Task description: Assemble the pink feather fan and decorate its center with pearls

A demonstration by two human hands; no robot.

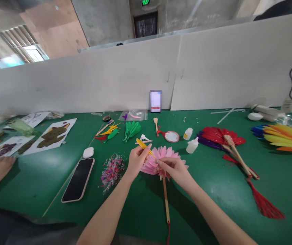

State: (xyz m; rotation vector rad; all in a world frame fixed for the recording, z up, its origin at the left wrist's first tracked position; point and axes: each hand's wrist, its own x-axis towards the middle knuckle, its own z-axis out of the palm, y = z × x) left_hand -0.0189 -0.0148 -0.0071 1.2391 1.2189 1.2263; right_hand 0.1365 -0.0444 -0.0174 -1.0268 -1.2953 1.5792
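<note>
A yellow feather [141, 143] slants between my hands, above a pink feather fan [149, 167]. My left hand [136, 162] pinches the feather along its middle with thumb and fingers. My right hand [175, 169] is closed in a pinch at the feather's lower end, over the fan's centre. Layered pink petals spread out beneath both hands, which cover part of them. The fan's wooden handle [166, 200] points toward me and ends in a red cord. Just behind the fan lie a white nozzle cap [143, 137] and a thin stick.
Two small glue bottles [192, 146] stand behind my right hand. Left are a sequin pile [112, 172], a phone [78, 180], green feathers [132, 130] and yellow feathers [112, 129]. Right lies a red feather fan [217, 133]. Another person's hand [1, 166] rests far left.
</note>
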